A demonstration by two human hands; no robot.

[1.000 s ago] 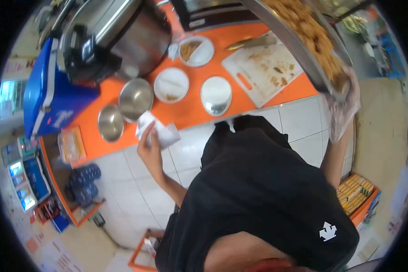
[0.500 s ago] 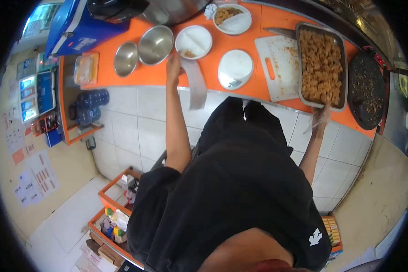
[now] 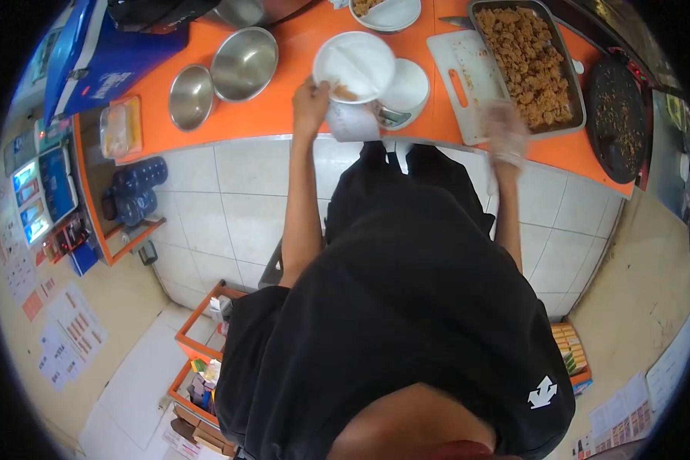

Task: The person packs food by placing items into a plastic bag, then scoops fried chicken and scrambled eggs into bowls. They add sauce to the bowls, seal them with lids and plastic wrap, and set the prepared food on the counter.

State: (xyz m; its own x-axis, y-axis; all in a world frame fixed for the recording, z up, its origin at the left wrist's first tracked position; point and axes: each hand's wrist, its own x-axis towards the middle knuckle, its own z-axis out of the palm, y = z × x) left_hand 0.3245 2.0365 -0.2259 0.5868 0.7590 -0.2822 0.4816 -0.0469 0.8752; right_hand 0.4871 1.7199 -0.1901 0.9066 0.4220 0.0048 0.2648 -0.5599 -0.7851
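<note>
My left hand point(image 3: 310, 103) is shut on the rim of a white plate point(image 3: 354, 65) with a few crumbs, and a white paper bag point(image 3: 353, 123) hangs just under it at the orange counter's point(image 3: 284, 115) front edge. My right hand point(image 3: 504, 134), in a clear plastic glove, is blurred at the near edge of the white cutting board point(image 3: 464, 73). It is close to the metal tray of fried pieces point(image 3: 529, 61). I cannot make out whether it holds anything.
Two steel bowls point(image 3: 190, 96) point(image 3: 245, 64) stand left of the plate, with a blue cooler point(image 3: 100, 54) behind them. A round white scale point(image 3: 408, 86) sits beside the plate, a dark round pan point(image 3: 615, 119) at the far right. Bottles point(image 3: 134, 188) fill a shelf below.
My left hand has taken hold of the white plate and pulled it toward the counter's edge. My right hand has let go of the tray and moved left along the cutting board.
</note>
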